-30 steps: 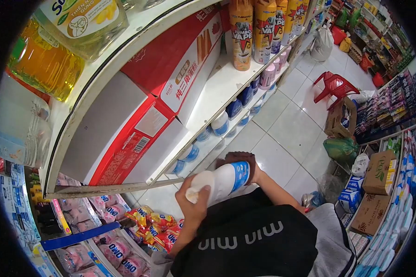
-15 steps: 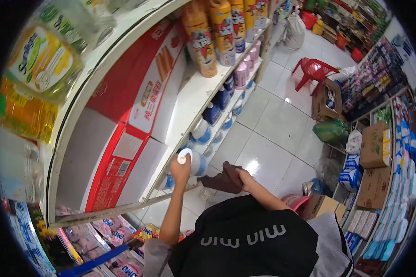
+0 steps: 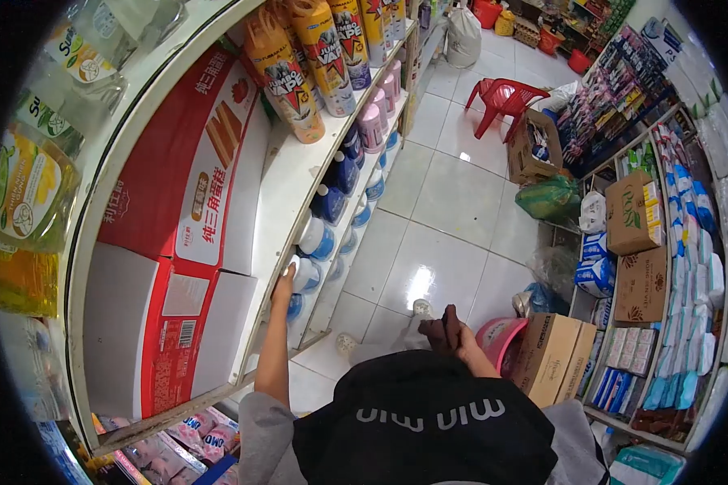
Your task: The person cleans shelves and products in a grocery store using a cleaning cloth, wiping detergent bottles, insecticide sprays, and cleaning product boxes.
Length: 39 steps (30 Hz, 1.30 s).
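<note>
my left hand (image 3: 281, 286) was at the white cap of a white-and-blue bottle (image 3: 306, 276), just right of the red carton (image 3: 182, 202) and lower than it. my fingers were partly hidden, so i could not tell whether they were closed around it. my right hand (image 3: 471, 347) gripped a bunched brown cloth (image 3: 442, 330), well apart from the carton, out to its right.

the likeliest trouble, i judged, was crowding: more bottles (image 3: 317, 237) stood near mine, right of the carton, and a sideways nudge could have toppled one. the upper shelf (image 3: 283, 170) that bore the carton overhung my hand, so a quick lift could have rapped my knuckles. a hold at the cap alone could have let the bottle tip toward the floor tiles (image 3: 453, 198).
</note>
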Available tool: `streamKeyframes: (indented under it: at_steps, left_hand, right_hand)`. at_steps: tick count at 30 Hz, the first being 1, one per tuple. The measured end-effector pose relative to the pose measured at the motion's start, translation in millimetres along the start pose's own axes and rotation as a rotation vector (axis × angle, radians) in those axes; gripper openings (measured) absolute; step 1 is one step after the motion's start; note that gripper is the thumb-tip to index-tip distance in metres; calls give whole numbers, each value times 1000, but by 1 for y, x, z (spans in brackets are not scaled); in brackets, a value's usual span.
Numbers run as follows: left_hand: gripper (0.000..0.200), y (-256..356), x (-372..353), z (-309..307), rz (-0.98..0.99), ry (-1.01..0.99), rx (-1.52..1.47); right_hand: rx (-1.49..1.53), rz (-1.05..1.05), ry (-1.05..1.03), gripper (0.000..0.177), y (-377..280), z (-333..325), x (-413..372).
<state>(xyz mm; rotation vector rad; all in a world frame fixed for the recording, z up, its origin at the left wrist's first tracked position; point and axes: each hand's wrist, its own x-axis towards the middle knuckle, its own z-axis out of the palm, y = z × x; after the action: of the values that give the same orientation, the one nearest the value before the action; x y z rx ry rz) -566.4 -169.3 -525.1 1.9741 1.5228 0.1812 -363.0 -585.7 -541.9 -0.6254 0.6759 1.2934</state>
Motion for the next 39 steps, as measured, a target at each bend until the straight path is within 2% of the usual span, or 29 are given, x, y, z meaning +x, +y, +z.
streamKeyframes:
  at_steps: [2,3,4,6,8,9,10,11,12,13,14,15,16,17,18,19,20,22,23,24,25,26,28,30,31,32,35,38,39]
  left_hand:
    - [59,20,-21,-20,119,148,-18]
    - [52,18,-28,-20,169,218,56]
    - [48,53,-54,-41,19,183,-72]
    - [49,43,-57,-25,-150,146,-86]
    - [42,45,-81,0,163,512,18]
    - [47,39,-94,20,344,662,-48]
    - [45,55,-122,19,237,534,-177]
    - [44,72,-149,19,57,309,-235]
    - [45,57,-166,39,191,189,-271]
    - [49,60,-189,46,174,50,-495]
    - [54,64,-211,54,128,-81,-712]
    - [59,76,-236,44,111,-147,-606]
    - [62,96,-256,25,-49,-317,-690]
    - [65,90,-269,44,205,-141,-888]
    - [64,109,-288,16,194,-54,-838]
    - [62,102,-291,20,110,127,-853]
    - [59,94,-296,23,28,301,-865]
    - [50,77,-309,-12,-57,516,-1017]
    - [49,67,-315,-29,-61,597,-1073]
    - [47,58,-323,-46,-63,675,-1127]
    - [43,52,-331,-66,-175,803,-1022]
    - [45,26,-331,-70,-187,817,-988]
    - [49,-42,-333,-63,-200,841,-897]
    - [38,-73,-340,-93,-44,1194,-884]
    - [46,-96,-351,-107,-84,1129,-797]
    - [48,-117,-361,-120,-124,1086,-874]
    - [52,-160,-393,-175,-240,992,-1036]
    - [53,-210,-401,-197,-279,1104,-986]
    - [51,-218,-404,-209,-279,1119,-965]
  right_hand:
    - [-155,-172,54,36,1,-31,15]
    - [-216,-227,182,37,-1,-37,14]
    - [-283,-280,305,37,-4,-42,16]
    - [-367,-340,462,39,-8,-38,19]
    - [-416,-346,520,39,-13,-7,8]
    - [-457,-314,479,39,-15,10,6]
    - [-502,-263,390,39,-14,29,2]
    - [-553,-198,281,38,-14,45,0]
    - [-616,-121,163,38,-11,60,-1]
    - [-665,-1,-29,38,-6,64,16]
    - [-721,116,-240,38,-2,69,33]
    - [-774,214,-448,38,2,73,51]
    - [-801,333,-492,38,20,98,41]
    - [-833,451,-538,39,41,130,27]
    - [-1096,397,-260,39,62,170,-3]
    - [-1329,378,-404,42,82,179,0]
    - [-1280,396,-423,42,110,209,-21]
    - [-2057,205,-1006,39,142,252,-24]
    - [-2226,-36,-1341,32,162,273,-27]
    - [-2199,-311,-1417,29,184,298,-46]
    - [-2134,-593,-1481,28,207,325,-78]
    - [-2023,-883,-1532,26,232,347,-106]
    - [-1620,-1235,-1630,29,263,383,-136]
    - [-1374,-1484,-1448,35,290,402,-154]
    - [-1238,-1466,-1317,36,313,410,-163]
    - [-1119,-1440,-1193,37,332,416,-168]
    - [-1134,-1568,-1116,37,377,427,-160]
    - [-1480,-1440,-1168,28,388,435,-161]
    - [-1374,-1304,-1169,26,390,433,-150]
